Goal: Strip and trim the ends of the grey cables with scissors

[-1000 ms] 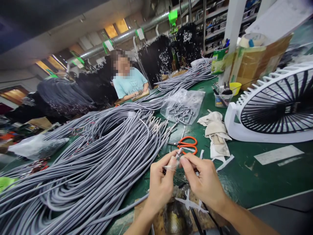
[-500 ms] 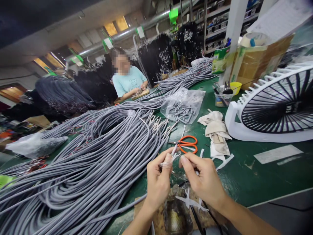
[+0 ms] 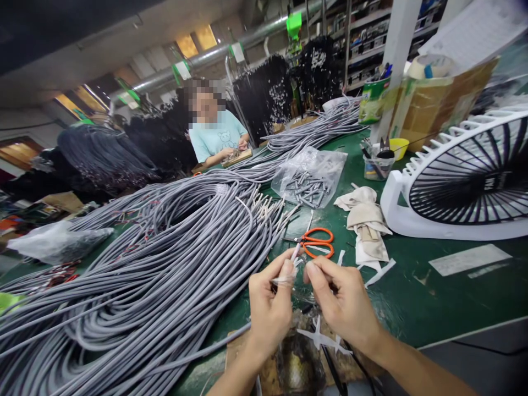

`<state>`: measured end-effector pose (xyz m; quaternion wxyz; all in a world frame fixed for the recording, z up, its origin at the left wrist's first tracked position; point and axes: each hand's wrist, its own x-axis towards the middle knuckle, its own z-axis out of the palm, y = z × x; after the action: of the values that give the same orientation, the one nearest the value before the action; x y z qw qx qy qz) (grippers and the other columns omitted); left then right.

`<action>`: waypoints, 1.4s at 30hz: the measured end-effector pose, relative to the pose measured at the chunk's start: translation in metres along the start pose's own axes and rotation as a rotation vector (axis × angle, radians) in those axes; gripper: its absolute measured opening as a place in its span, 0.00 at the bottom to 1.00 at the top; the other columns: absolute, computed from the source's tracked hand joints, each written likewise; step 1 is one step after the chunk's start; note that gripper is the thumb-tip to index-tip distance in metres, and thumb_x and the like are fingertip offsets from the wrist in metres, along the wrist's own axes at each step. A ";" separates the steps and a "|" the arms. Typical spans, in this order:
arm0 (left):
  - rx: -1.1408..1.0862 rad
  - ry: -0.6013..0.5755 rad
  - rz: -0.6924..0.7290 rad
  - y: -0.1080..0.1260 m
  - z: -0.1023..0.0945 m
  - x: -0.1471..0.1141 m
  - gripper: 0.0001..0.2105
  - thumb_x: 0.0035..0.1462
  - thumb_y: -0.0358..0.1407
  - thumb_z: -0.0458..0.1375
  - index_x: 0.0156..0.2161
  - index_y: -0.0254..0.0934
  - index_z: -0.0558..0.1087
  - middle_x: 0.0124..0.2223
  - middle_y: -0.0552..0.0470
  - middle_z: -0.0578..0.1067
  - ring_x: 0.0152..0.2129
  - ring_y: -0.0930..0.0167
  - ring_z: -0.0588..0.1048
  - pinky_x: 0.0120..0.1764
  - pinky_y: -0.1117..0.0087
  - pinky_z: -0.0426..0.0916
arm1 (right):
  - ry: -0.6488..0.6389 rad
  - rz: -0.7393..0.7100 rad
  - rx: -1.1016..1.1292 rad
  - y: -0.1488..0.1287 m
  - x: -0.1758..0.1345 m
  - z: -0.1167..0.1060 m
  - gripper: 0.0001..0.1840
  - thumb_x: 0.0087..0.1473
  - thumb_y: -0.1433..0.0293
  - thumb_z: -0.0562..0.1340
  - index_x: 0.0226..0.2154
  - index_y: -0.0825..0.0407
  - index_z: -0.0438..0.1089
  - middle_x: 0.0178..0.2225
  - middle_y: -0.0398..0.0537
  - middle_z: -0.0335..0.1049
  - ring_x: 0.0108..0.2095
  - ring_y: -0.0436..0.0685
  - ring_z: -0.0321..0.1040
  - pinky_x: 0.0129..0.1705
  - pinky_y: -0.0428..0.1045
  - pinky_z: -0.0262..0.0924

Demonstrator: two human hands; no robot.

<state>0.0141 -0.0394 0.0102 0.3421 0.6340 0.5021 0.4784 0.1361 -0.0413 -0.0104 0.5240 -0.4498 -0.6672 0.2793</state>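
Left hand (image 3: 270,308): pinching a white strip (image 3: 296,252), thumb against finger.
Right hand (image 3: 346,300): fingers curling inward, hold unclear.
Orange-handled scissors (image 3: 318,230): lying on the counter (image 3: 416,308).

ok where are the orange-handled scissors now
In the head view, the orange-handled scissors lie right of centre on the green tabletop, just beyond the left hand and right hand, between the grey cable bundle and the crumpled cream cloth.
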 end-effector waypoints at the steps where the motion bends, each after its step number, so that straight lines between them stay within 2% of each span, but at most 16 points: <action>1: 0.054 -0.002 0.045 -0.001 0.002 -0.002 0.16 0.57 0.38 0.50 0.46 0.33 0.73 0.20 0.54 0.67 0.14 0.77 0.58 0.19 0.76 0.56 | 0.025 0.010 -0.004 0.000 0.000 0.000 0.13 0.58 0.70 0.50 0.23 0.52 0.58 0.15 0.35 0.48 0.15 0.44 0.47 0.19 0.42 0.43; 4: 0.162 -0.074 0.141 -0.002 0.006 -0.006 0.15 0.57 0.36 0.50 0.47 0.35 0.73 0.24 0.51 0.73 0.17 0.75 0.64 0.24 0.74 0.62 | 0.167 0.034 -0.031 0.000 0.001 0.000 0.13 0.58 0.70 0.50 0.22 0.52 0.56 0.15 0.36 0.51 0.15 0.45 0.49 0.19 0.43 0.44; 6: 0.160 -0.086 0.110 -0.001 0.007 -0.005 0.16 0.57 0.36 0.50 0.47 0.35 0.73 0.23 0.52 0.72 0.17 0.74 0.65 0.25 0.74 0.63 | 0.232 0.036 -0.030 0.000 0.001 -0.001 0.13 0.58 0.70 0.50 0.23 0.52 0.57 0.17 0.38 0.55 0.17 0.45 0.53 0.20 0.43 0.48; 9: 0.080 -0.066 0.006 0.001 0.002 -0.001 0.17 0.58 0.39 0.49 0.46 0.32 0.73 0.18 0.54 0.67 0.15 0.75 0.62 0.22 0.75 0.60 | 0.284 0.001 -0.035 0.001 0.002 -0.003 0.09 0.58 0.71 0.51 0.29 0.53 0.64 0.23 0.43 0.66 0.23 0.48 0.62 0.25 0.43 0.54; 11: 0.035 -0.083 -0.009 0.003 -0.002 0.002 0.17 0.58 0.40 0.49 0.44 0.31 0.74 0.17 0.55 0.66 0.15 0.77 0.61 0.21 0.76 0.58 | 0.300 -0.080 -0.071 0.002 0.003 -0.007 0.08 0.57 0.73 0.53 0.34 0.53 0.67 0.28 0.46 0.69 0.28 0.50 0.65 0.30 0.45 0.57; 13: 0.026 -0.096 0.014 0.004 -0.007 0.004 0.17 0.57 0.40 0.50 0.41 0.31 0.76 0.20 0.54 0.69 0.15 0.77 0.60 0.21 0.76 0.58 | 0.261 -0.201 -0.150 0.002 0.008 -0.015 0.08 0.55 0.74 0.55 0.35 0.53 0.69 0.30 0.47 0.70 0.31 0.51 0.65 0.34 0.46 0.57; 18: 0.030 -0.085 0.085 0.006 -0.015 0.007 0.13 0.55 0.38 0.53 0.36 0.31 0.78 0.23 0.50 0.74 0.21 0.73 0.69 0.25 0.75 0.62 | 0.170 -0.504 -0.436 -0.008 0.034 -0.045 0.05 0.52 0.72 0.59 0.30 0.51 0.72 0.24 0.44 0.68 0.28 0.51 0.60 0.33 0.50 0.51; 22: 0.036 -0.033 0.118 0.007 -0.015 0.008 0.11 0.54 0.35 0.55 0.35 0.32 0.78 0.26 0.48 0.77 0.23 0.70 0.73 0.26 0.75 0.65 | 0.239 -0.656 -0.530 -0.012 0.045 -0.054 0.03 0.50 0.70 0.62 0.29 0.48 0.72 0.23 0.42 0.68 0.27 0.51 0.59 0.34 0.51 0.47; 27: 0.149 0.025 0.201 0.005 -0.011 0.005 0.09 0.52 0.33 0.57 0.36 0.35 0.78 0.25 0.49 0.77 0.26 0.68 0.75 0.26 0.75 0.67 | 0.323 -0.684 -0.558 -0.003 0.032 -0.045 0.04 0.47 0.71 0.64 0.31 0.48 0.72 0.24 0.42 0.71 0.28 0.51 0.62 0.35 0.52 0.47; 37: 0.282 0.060 0.269 0.005 -0.011 0.003 0.08 0.52 0.32 0.57 0.35 0.36 0.78 0.28 0.48 0.78 0.27 0.68 0.76 0.27 0.75 0.68 | 0.313 -0.650 -0.541 0.001 0.030 -0.050 0.03 0.48 0.71 0.64 0.29 0.48 0.71 0.25 0.41 0.70 0.29 0.51 0.62 0.35 0.52 0.46; 42: 0.276 0.033 0.248 0.003 -0.012 0.002 0.08 0.52 0.32 0.57 0.35 0.35 0.78 0.22 0.50 0.75 0.27 0.68 0.76 0.28 0.75 0.68 | 0.283 -0.630 -0.500 0.003 0.030 -0.048 0.02 0.48 0.72 0.64 0.29 0.49 0.72 0.25 0.41 0.70 0.28 0.51 0.61 0.34 0.52 0.47</action>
<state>0.0040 -0.0390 0.0173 0.1819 0.7240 0.4864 0.4539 0.1816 -0.0184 0.0151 0.5449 -0.3711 -0.7407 -0.1292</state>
